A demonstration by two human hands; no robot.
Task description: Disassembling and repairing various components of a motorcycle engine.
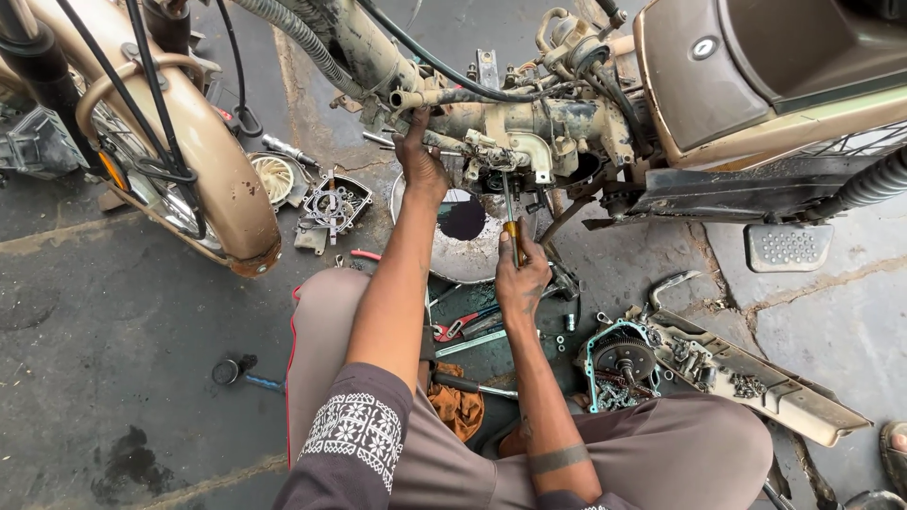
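I sit on the ground before a tan motorbike with its engine bared and greasy. My left hand reaches up and grips the left end of the engine casing. My right hand is wrapped around a screwdriver with a yellow handle. Its shaft points up into the underside of the engine. Under the engine lies a round metal pan with a dark pool of oil in it.
The tan front mudguard and wheel stand at the left. A fan part and a cover plate lie near it. Pliers and spanners lie between my knees. A clutch assembly and a long tan side cover rest at the right.
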